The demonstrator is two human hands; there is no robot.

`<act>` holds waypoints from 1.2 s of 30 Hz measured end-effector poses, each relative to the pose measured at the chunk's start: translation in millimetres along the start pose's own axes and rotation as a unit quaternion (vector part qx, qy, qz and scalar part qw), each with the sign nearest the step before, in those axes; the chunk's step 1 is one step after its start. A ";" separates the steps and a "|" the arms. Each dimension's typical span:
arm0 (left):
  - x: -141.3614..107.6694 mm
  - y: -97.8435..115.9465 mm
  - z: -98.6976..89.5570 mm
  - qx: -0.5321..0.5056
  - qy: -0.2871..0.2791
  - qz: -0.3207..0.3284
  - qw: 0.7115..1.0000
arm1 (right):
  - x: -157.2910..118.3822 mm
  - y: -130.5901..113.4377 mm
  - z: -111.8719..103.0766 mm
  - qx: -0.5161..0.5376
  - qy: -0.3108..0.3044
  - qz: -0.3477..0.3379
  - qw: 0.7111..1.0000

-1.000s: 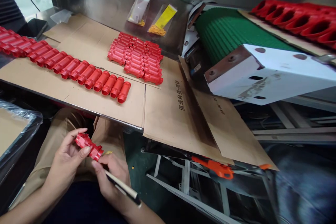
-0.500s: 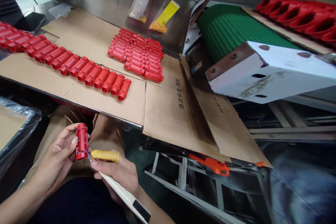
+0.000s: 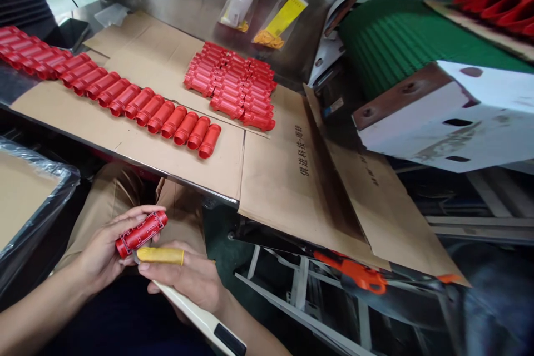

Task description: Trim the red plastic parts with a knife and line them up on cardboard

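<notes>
Just off the near edge of the table (image 3: pixel 19 89), over the lap, I've got one red tube (image 3: pixel 142 233) tilted in the left hand (image 3: pixel 98 250). That grip is closed around it, fingers along the far side and the palm end below. The right hand (image 3: pixel 204 283) is wrapped on a cream-handled tool (image 3: pixel 189 308), its forefinger in a yellow finger cover (image 3: pixel 161 256). The tool's tip sits close to the tube's lower end; can't tell if they actually touch.

Handling-wise, I'd call the tube light, stiff plastic, so a gentle squeeze should be plenty. The outside looks smooth and a bit shiny, so it could roll or twist if pinched at a single spot. I'd take it around the middle of the barrel, thumb opposite fingers, keeping them clear of the end by the tip. The pale outlined bits on its side look thin and might be the fussy part, so no hard pressing there. For the tool, I'd hold the handle well back from the tip.

Loose red tubes (image 3: pixel 151 111) lie side by side on the table, from its left end along the near edge, partly on cardboard (image 3: pixel 271 172). Same deal, I reckon: lift each by the barrel.
</notes>
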State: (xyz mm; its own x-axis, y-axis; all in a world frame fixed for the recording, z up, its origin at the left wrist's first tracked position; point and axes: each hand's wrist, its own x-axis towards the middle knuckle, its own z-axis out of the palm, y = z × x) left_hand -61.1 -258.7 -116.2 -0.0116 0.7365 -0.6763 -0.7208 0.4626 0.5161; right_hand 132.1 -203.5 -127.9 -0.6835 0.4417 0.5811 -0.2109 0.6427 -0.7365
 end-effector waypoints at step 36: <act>-0.3 -2.5 5.8 0.002 0.022 0.016 1.000 | 1.0 -3.0 -8.0 0.027 -0.027 0.090 0.995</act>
State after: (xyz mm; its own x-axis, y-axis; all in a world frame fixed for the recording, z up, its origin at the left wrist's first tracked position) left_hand -55.3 -257.2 -114.2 -0.0650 0.7289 -0.6815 -0.7174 0.4406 0.5397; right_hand 137.7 -200.0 -122.4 -0.7493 0.5122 0.4197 -0.1180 0.5205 -0.8457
